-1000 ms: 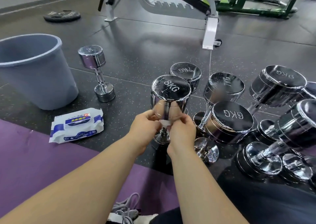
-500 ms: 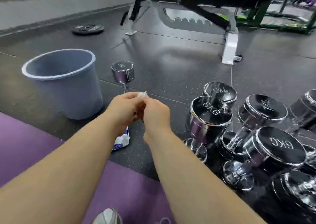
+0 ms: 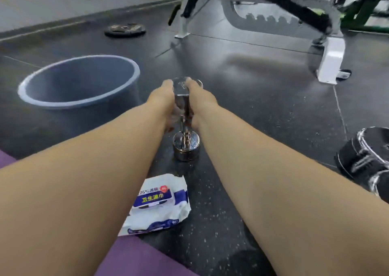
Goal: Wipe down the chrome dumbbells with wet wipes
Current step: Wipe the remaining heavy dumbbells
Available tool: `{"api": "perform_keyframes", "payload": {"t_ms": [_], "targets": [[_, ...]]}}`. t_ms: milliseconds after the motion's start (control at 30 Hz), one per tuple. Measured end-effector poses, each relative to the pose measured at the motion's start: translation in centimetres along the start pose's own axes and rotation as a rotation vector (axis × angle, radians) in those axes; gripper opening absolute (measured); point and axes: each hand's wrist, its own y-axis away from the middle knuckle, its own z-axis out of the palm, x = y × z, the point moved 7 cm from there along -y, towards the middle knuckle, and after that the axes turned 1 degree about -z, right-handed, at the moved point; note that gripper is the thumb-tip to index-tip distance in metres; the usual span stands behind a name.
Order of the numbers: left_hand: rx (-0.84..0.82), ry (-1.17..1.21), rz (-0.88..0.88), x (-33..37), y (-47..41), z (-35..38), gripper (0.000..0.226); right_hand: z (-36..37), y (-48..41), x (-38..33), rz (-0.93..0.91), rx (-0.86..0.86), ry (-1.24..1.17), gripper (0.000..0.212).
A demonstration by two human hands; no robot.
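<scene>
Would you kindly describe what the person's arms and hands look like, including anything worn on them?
Both forearms are bare to the frame's edge, no sleeve showing. The left hand and right hand wear no gloves; no watch or bracelet shows, though blur hides detail.

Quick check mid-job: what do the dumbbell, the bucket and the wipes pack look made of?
Dumbbell: polished chromed metal, going by its mirror reflections. Bucket: probably plastic, grey-blue, matte, with a moulded rolled rim. Wipes pack: soft printed plastic film, crinkled and slightly glossy.
</scene>
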Motion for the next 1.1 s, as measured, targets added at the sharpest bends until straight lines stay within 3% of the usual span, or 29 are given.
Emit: {"api": "perform_keyframes", "payload": {"t_ms": [67, 200, 367, 467, 567, 733, 800, 867, 933, 1100], "targets": [[-0.068, 0.058, 0.001, -0.5, 0.6, 0.6, 0.039, -0.3, 0.5, 0.5, 0.028, -0.034, -0.021, 0.055], [-0.043, 0.114, 0.077, -1.4, 2.9, 0.2, 0.040, -1.9, 3.3, 0.3, 0.061, -0.143, -0.200, 0.024], [0.002, -0.164, 0.131, -5.9, 10.5, -1.0, 0.047, -7.5, 12.2, 4.6, 0.139, -0.189, -0.322, 0.027], [-0.028, -0.134, 0.140, -7.8, 15.0, -1.0, 0.055, -10.5, 16.9, 5.0, 0.108, -0.222, -0.312, 0.028], [-0.005, -0.091, 0.013, -8.4, 18.7, -0.8, 0.055, -12.8, 20.5, 3.8, 0.090, -0.173, -0.193, 0.015], [-0.054, -0.016, -0.105, -10.2, 24.0, 0.2, 0.044, -16.2, 25.0, 3.6, 0.121, -0.169, -0.010, 0.023], [-0.070, -0.170, -0.112, -10.3, 25.3, 0.0, 0.053, -17.6, 25.9, 4.1, 0.114, -0.193, 0.040, 0.023], [0.011, -0.472, -0.002, -9.0, 25.3, -0.8, 0.053, -18.6, 26.5, 4.3, 0.095, -0.208, 0.019, 0.023], [0.152, -0.604, 0.184, -7.3, 25.9, -1.2, 0.029, -19.3, 26.9, 4.6, 0.086, -0.230, -0.032, 0.025], [0.211, -0.570, 0.684, -5.1, 27.9, -0.9, 0.026, -19.6, 27.4, 3.8, -0.027, -0.276, -0.102, 0.019]]}}
